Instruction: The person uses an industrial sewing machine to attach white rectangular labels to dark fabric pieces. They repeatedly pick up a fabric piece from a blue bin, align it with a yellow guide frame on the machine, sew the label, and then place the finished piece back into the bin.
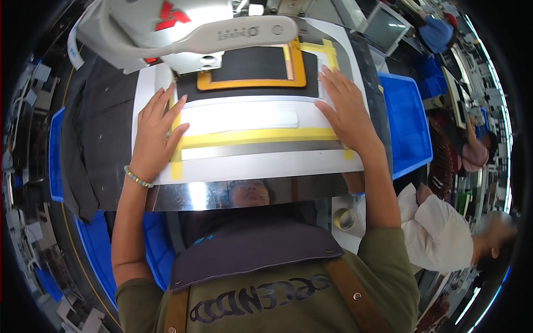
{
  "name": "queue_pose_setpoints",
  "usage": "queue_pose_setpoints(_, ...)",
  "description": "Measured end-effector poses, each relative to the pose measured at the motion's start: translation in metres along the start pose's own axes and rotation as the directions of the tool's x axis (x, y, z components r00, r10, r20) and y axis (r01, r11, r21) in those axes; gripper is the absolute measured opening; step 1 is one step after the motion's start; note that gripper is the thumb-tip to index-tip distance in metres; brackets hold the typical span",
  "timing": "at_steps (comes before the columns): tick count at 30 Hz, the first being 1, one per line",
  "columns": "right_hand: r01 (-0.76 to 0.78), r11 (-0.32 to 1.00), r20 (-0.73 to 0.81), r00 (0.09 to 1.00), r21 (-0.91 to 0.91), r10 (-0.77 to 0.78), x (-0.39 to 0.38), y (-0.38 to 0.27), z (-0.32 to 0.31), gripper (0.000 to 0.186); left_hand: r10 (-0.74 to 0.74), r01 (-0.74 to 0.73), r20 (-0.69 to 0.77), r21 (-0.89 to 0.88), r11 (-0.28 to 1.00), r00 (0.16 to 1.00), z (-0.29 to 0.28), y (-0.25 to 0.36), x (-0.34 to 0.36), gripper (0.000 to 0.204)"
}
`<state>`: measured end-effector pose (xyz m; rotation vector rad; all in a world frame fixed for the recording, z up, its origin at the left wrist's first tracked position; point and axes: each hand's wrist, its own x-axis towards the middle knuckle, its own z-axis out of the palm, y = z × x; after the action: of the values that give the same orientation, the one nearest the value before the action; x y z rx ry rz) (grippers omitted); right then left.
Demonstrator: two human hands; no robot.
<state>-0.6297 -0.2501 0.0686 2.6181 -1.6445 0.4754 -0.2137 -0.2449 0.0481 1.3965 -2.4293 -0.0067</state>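
Dark panel [252,64] is laid under orange frame [252,85] on white board [266,164], flanked by left hand [154,125] and right hand [347,114], spread flat, nothing grasped; placing judged mostly done, work inside frame apparently left.

The left hand [152,126] and right hand [351,115] are palm-down, well apart, fingers [174,109] extended, thumbs [177,135] angled inward. Bare forearms [382,191] reach forward.

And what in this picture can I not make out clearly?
Head view: the far left corner of the orange frame, hidden by the white machine and the grey curved bar.
Head view: what lies beneath the left hand and right hand, covered by them.
Head view: the machine's top, cut off by the upper edge.
Head view: the head of the co-worker in white, blurred.
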Motion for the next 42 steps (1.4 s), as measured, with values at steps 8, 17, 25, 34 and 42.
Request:
queue_pose_setpoints(8,-0.070,0.995,-0.005,0.997,0.072,0.071,-0.032,-0.014,0.002,0.045,0.046,-0.047,-0.095,-0.002,0.999,0.994,0.001,0.000,0.001,0.041)
queue_pose_setpoints(17,-0.066,0.996,0.020,0.998,0.064,0.065,-0.030,-0.013,0.006,0.047,-0.019,0.012,-0.112,-0.066,0.998,0.994,0.001,0.000,-0.004,0.038)
queue_pose_setpoints(25,-0.062,0.993,0.004,0.998,0.096,0.062,-0.031,-0.016,0.005,0.045,-0.045,0.035,-0.093,-0.112,0.993,0.995,0.002,0.000,-0.005,0.039)
queue_pose_setpoints(34,-0.080,0.982,-0.091,0.991,0.172,0.097,-0.033,-0.011,0.001,0.036,-0.045,0.018,-0.171,-0.155,0.988,0.984,-0.004,-0.002,0.000,0.036)
queue_pose_setpoints(42,-0.063,0.984,-0.097,0.992,0.168,0.080,-0.067,-0.063,-0.014,0.031,-0.024,0.034,-0.110,0.096,0.995,0.994,-0.016,-0.027,0.012,0.037)
